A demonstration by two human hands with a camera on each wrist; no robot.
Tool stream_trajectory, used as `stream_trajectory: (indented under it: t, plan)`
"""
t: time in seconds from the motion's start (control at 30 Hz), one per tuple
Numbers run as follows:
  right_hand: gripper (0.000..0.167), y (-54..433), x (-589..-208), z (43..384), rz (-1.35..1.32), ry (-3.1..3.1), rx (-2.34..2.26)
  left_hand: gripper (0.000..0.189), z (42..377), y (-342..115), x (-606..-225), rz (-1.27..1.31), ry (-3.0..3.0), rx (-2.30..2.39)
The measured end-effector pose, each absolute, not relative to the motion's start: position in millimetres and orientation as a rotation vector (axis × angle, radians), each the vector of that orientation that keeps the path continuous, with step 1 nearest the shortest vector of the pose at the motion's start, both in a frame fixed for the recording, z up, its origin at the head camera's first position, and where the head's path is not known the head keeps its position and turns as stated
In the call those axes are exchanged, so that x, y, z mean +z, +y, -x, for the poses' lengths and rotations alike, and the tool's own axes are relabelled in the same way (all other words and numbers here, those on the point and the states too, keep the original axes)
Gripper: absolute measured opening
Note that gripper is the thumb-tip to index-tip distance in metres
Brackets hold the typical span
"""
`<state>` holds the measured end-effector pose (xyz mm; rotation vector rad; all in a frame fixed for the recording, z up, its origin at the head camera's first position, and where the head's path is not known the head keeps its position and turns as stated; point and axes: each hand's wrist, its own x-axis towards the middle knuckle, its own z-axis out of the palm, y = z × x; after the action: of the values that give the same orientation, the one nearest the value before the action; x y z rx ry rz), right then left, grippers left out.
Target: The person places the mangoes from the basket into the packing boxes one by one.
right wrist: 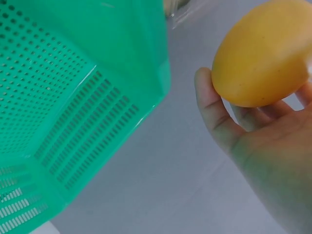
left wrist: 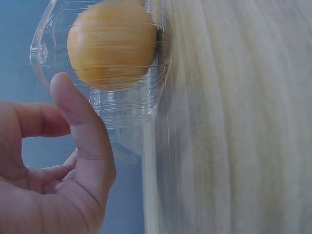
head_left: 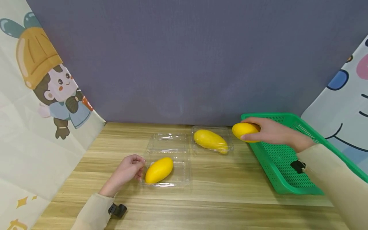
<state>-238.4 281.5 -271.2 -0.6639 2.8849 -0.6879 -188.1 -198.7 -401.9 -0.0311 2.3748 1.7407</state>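
Observation:
My right hand (head_left: 271, 130) grips a yellow mango (head_left: 244, 131) above the rim of the green basket; the right wrist view shows the thumb and fingers round the mango (right wrist: 265, 53). Beside the left edge of an open clear plastic clamshell box (head_left: 181, 171), my left hand (head_left: 129, 169) has loosely bent fingers and holds nothing. Whether it touches the box, I cannot tell. A second mango (head_left: 159, 170) lies in the box's near half, with the lid folded back behind it. Farther back, another clear box (head_left: 230, 145) has a mango (head_left: 211, 140) inside.
A green perforated basket (head_left: 267, 167) stands at the right, partly behind my right forearm. The wooden table (head_left: 218, 198) meets a grey panel (head_left: 184, 64) at the back. Cartoon-printed sheets (head_left: 17, 127) flank both sides.

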Motion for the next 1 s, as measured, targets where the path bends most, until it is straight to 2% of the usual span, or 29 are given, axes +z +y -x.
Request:
stream_trajectory:
  t: [0.17, 1.0]
  plan:
    - [0.044, 270.3, -271.1, 238.0, 0.712, 2.844, -0.713, 0.021, 188.2, -198.8, -402.4, 0.031, 2.371, 1.738]
    - [0.062, 227.0, -273.4, 227.9, 0.865, 2.787, -0.672, 0.022, 189.7, -198.4, -403.8, 0.033, 2.357, 1.752]
